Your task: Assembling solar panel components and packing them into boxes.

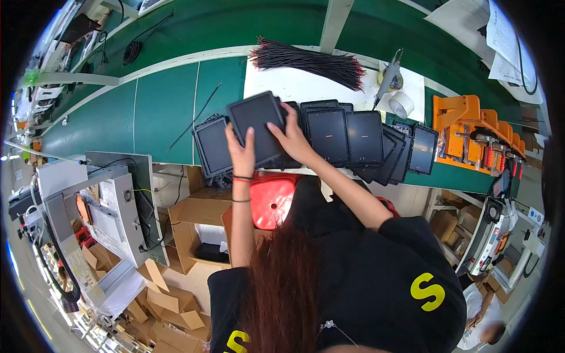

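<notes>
A black rectangular plastic panel with a raised rim is held tilted above the bench. My left hand grips its lower left edge, with fingers and thumb around the rim. On the panel's right side, my right hand holds the edge, its thumb lying over the face. Beneath and to the left lies a similar black panel, partly covered by the held one. To the right of my hands, several black panels overlap in a row along the bench's near edge.
A bundle of black wires with red ends lies on a white sheet at the back. Right of it are a grey hand tool and a tape roll. An orange fixture stands far right; a red stool is below the bench.
</notes>
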Available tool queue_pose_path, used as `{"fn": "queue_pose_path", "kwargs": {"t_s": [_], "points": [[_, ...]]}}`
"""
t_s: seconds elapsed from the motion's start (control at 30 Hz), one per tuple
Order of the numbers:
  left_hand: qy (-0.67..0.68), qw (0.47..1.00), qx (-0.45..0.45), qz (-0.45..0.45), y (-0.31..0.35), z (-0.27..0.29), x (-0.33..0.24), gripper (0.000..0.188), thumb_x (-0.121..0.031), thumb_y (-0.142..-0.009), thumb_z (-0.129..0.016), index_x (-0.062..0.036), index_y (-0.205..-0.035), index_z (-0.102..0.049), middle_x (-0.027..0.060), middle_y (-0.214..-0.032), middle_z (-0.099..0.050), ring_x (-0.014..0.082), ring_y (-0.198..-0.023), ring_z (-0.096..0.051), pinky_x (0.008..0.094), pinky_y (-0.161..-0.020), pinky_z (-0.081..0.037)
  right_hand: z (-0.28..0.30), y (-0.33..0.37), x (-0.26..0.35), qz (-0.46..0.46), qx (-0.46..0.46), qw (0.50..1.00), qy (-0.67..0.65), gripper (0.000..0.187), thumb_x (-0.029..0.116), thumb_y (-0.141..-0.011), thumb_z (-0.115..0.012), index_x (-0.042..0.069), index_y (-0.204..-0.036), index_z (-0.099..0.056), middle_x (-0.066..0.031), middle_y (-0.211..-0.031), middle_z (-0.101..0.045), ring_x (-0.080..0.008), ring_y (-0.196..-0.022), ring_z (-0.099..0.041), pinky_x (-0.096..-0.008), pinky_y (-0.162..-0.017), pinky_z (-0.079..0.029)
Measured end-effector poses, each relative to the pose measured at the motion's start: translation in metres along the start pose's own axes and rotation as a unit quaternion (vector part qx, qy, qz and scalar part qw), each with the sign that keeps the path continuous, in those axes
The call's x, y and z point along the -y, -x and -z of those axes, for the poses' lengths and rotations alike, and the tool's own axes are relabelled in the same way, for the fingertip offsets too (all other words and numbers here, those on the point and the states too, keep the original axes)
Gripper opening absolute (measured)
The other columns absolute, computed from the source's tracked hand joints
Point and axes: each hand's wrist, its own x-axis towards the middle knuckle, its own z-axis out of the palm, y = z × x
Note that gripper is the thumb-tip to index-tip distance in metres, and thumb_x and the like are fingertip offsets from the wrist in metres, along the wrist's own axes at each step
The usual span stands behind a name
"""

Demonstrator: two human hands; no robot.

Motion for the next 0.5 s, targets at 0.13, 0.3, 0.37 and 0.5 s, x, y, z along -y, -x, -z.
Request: {"fn": "queue_pose_path", "kwargs": {"t_s": [0.13, 0.3, 0.37, 0.5], "points": [[0.012, 0.999, 0.010, 0.028, -0.081, 0.024, 0.045, 0.058, -0.018, -0.088, -0.064, 0.0072, -0.131, -0.035, 0.0227, -0.120, -0.054, 0.0264, -0.109, -0.054, 0.0344, -0.095, -0.042, -0.052, -0.085, -0.007, -0.051, 0.054, 0.997, 0.038, 0.058, 0.031, -0.092, -0.055, -0.008, -0.130, -0.033, -0.0339, -0.118, -0.053, -0.0432, -0.112, -0.054, -0.0422, -0.095, -0.042], [-0.214, 0.976, 0.012, 0.025, -0.167, 0.031, 0.102, 0.057, -0.019, -0.083, -0.065, 0.0055, -0.129, -0.043, 0.0275, -0.116, -0.058, 0.0379, -0.109, -0.057, 0.0406, -0.095, -0.043, -0.102, -0.162, -0.028, -0.158, -0.020, 0.976, 0.151, 0.049, 0.022, -0.089, -0.054, -0.011, -0.122, -0.038, -0.0324, -0.101, -0.060, -0.0470, -0.102, -0.056, -0.0471, -0.088, -0.045], [-0.232, 0.971, 0.036, 0.044, -0.183, 0.030, 0.114, 0.055, -0.018, -0.080, -0.068, 0.0036, -0.127, -0.048, 0.0262, -0.110, -0.061, 0.0399, -0.102, -0.060, 0.0419, -0.092, -0.046, -0.111, -0.174, -0.042, -0.151, -0.071, 0.967, 0.192, 0.047, 0.022, -0.088, -0.053, -0.012, -0.119, -0.044, -0.0308, -0.099, -0.061, -0.0476, -0.103, -0.054, -0.0471, -0.090, -0.045], [-0.336, 0.941, 0.019, 0.039, -0.175, 0.020, 0.112, 0.063, -0.019, -0.076, -0.070, 0.0069, -0.127, -0.046, 0.0252, -0.112, -0.058, 0.0389, -0.106, -0.053, 0.0440, -0.095, -0.042, -0.079, -0.181, -0.054, -0.057, 0.058, 0.946, 0.315, 0.033, 0.024, -0.084, -0.051, -0.005, -0.095, -0.065, -0.0267, -0.097, -0.062, -0.0442, -0.097, -0.056, -0.0449, -0.087, -0.046]]}}
